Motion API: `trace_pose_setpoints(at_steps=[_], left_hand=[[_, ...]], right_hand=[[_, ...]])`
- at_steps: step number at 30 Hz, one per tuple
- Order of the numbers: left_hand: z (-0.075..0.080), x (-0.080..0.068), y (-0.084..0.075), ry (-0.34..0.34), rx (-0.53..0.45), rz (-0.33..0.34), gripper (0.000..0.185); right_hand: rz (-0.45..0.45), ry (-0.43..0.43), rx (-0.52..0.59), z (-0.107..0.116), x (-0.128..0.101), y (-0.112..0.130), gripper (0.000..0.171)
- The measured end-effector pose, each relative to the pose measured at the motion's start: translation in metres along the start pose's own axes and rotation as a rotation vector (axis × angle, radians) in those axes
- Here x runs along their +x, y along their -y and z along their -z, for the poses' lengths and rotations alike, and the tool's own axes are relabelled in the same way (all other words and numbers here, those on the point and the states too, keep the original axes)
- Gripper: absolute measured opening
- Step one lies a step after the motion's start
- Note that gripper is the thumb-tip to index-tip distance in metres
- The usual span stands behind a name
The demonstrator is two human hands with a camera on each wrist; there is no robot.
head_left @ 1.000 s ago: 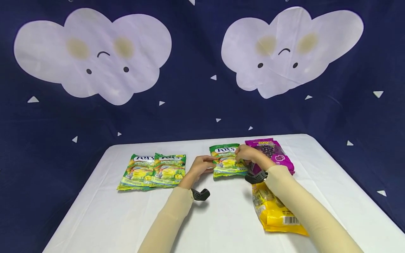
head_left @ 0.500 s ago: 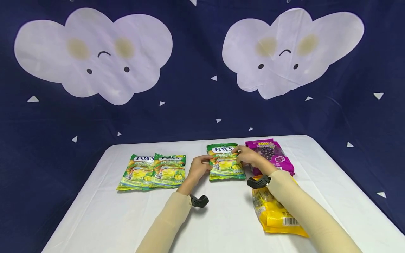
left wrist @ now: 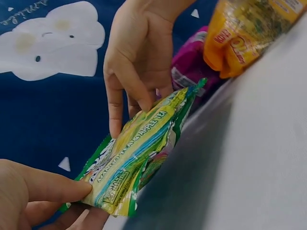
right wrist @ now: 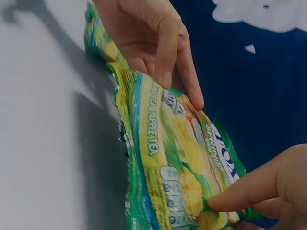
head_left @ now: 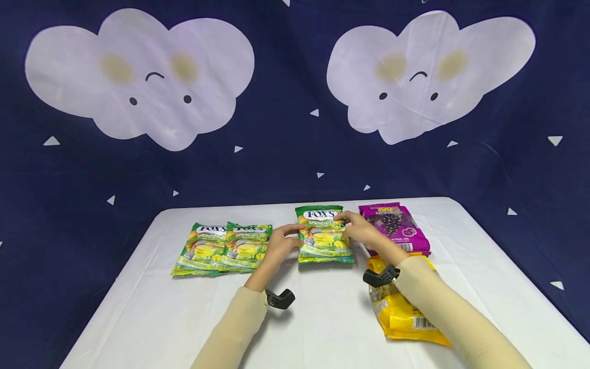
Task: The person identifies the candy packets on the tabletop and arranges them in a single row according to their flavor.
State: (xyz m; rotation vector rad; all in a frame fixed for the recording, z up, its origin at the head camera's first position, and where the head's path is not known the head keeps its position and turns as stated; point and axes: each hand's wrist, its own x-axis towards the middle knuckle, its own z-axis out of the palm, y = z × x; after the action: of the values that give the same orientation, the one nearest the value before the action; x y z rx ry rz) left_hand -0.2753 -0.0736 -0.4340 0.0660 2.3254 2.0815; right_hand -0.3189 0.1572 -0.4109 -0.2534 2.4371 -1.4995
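Head view: your left hand point(head_left: 278, 245) and right hand point(head_left: 359, 230) pinch the green candy bag point(head_left: 324, 234) near the tabletop's point(head_left: 322, 318) far edge; keep it level.

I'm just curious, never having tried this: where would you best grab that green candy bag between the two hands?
Probably by its flat side edges, one from each side. The green candy bag is thin and floppy, lifted slightly off the white table. The left hand pinches its left edge, the right hand its right edge, which likely keeps it from sagging.
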Motion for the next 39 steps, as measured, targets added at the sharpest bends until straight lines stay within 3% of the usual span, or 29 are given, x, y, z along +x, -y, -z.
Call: trace_pose_setpoints(at_steps=[8,18,22,32,39], left_hand=[[0.018,-0.012,-0.006,-0.005,-0.008,-0.006,0.042],[0.044,-0.023,-0.015,-0.017,0.003,0.015,0.044],[0.051,-0.022,-0.006,-0.044,-0.013,0.031,0.043],[0.071,-0.025,-0.005,0.004,-0.013,0.073,0.048],[0.075,-0.023,0.001,-0.039,0.016,0.113,0.048]], right_hand=[[0.032,-0.031,0.096,-0.018,-0.013,0.019,0.062],[0.010,-0.169,0.199,-0.051,-0.018,0.040,0.069],[0.009,-0.218,0.284,-0.065,-0.016,0.038,0.072],[0.045,-0.260,0.373,-0.083,-0.013,0.028,0.069],[0.012,-0.320,0.419,-0.100,-0.009,0.025,0.071]])
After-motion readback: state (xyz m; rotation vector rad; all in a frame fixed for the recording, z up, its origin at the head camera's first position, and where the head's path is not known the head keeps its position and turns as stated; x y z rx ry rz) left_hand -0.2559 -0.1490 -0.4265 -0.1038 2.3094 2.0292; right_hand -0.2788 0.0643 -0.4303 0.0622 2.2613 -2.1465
